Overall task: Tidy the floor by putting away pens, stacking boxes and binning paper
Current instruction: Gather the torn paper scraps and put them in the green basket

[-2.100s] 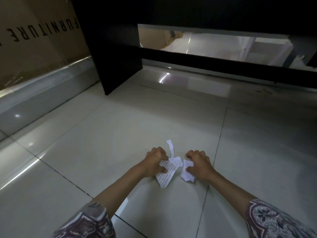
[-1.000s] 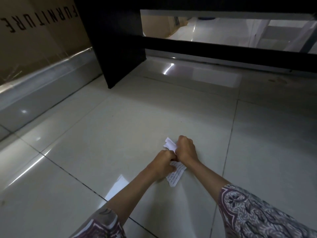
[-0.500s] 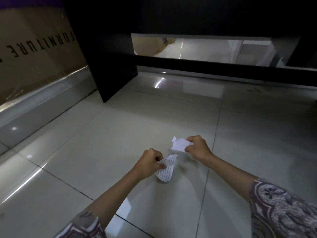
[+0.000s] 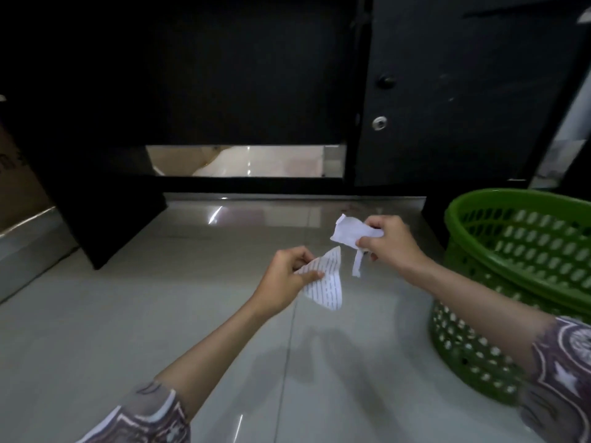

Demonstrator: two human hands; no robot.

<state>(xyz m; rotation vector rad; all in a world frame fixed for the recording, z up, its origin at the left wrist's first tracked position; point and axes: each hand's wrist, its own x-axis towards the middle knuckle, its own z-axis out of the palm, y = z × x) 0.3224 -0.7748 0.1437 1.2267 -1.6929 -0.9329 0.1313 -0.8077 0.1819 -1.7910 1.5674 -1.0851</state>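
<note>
My left hand [image 4: 286, 276] pinches a torn scrap of printed paper [image 4: 327, 282] that hangs above the tiled floor. My right hand [image 4: 391, 243] grips a crumpled white scrap [image 4: 348, 233], and a thin strip [image 4: 357, 265] dangles below it. Both hands are raised off the floor, a short gap apart. A green perforated plastic basket [image 4: 518, 251] stands on the floor just right of my right forearm; what lies inside it is out of sight.
A black desk [image 4: 224, 75] with a low crossbar fills the back, its left panel [image 4: 112, 219] reaching the floor. A black cabinet door [image 4: 447, 91] stands behind the basket. A brown cardboard box [image 4: 16, 187] sits at far left. Glossy tiles [image 4: 160, 314] spread below my arms.
Both hands have lifted the paper scraps off the floor and moved apart. The view has swung up and right, bringing the green basket into sight.
</note>
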